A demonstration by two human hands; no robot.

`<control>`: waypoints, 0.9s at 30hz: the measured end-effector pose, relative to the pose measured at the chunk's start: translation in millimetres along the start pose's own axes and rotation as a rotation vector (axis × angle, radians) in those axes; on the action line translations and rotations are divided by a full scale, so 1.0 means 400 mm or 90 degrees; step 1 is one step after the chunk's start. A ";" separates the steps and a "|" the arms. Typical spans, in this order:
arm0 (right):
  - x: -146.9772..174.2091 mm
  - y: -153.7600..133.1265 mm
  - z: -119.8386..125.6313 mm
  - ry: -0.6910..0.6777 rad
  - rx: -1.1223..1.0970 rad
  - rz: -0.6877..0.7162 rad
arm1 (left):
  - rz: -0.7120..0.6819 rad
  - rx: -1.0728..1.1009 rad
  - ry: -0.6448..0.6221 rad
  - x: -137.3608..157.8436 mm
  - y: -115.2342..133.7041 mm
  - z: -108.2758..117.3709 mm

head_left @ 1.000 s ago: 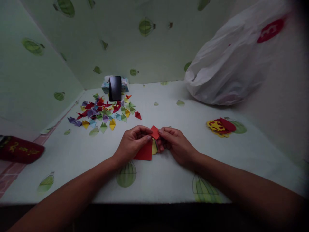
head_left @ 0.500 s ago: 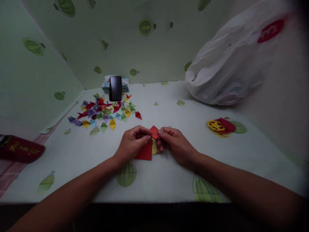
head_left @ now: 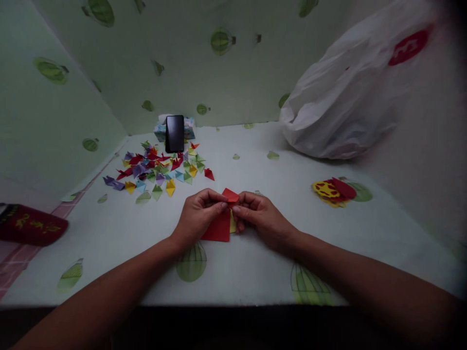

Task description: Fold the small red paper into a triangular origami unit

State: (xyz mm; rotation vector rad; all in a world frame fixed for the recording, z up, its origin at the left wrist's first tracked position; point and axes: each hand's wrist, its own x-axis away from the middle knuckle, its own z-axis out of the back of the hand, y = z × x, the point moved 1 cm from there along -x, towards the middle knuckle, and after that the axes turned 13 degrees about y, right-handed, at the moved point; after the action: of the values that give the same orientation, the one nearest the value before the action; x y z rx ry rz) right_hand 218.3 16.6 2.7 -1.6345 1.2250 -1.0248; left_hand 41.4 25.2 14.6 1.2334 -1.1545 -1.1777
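Observation:
A small folded piece of red origami paper [head_left: 230, 195] is pinched between both hands above the table. My left hand [head_left: 200, 212] is closed, thumb and forefinger gripping the paper's left side. On its right side, my right hand [head_left: 260, 216] pinches the lower edge with thumb and fingertips. Under the hands lies a flat red paper sheet [head_left: 218, 231], with a yellow paper [head_left: 232, 223] partly showing beside it. Fingers hide part of the folded piece.
Many small folded paper cranes [head_left: 156, 167] lie heaped at the back left, before a phone [head_left: 174, 133] leaning on a tissue box [head_left: 189, 128]. At right sit red and yellow paper cutouts [head_left: 333, 188] and a white plastic bag [head_left: 339, 102]. A dark red cylinder [head_left: 34, 224] is at far left.
The red piece has turned in my fingers and shows a fold across it instead of a diamond shape. My right thumb and fingertips have shifted slightly down and left.

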 end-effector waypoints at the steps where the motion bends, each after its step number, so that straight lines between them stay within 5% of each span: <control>1: 0.000 0.000 0.000 0.004 0.005 0.001 | 0.009 0.008 -0.007 0.000 -0.001 0.000; 27: 0.002 0.000 0.002 -0.005 -0.042 -0.020 | 0.008 0.055 -0.141 -0.010 0.011 0.004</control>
State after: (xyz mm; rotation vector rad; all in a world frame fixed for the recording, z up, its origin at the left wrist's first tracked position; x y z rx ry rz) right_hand 219.1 16.0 2.4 -1.7116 1.2435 -1.0059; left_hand 39.4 29.0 19.1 1.1797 -1.3868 -1.2911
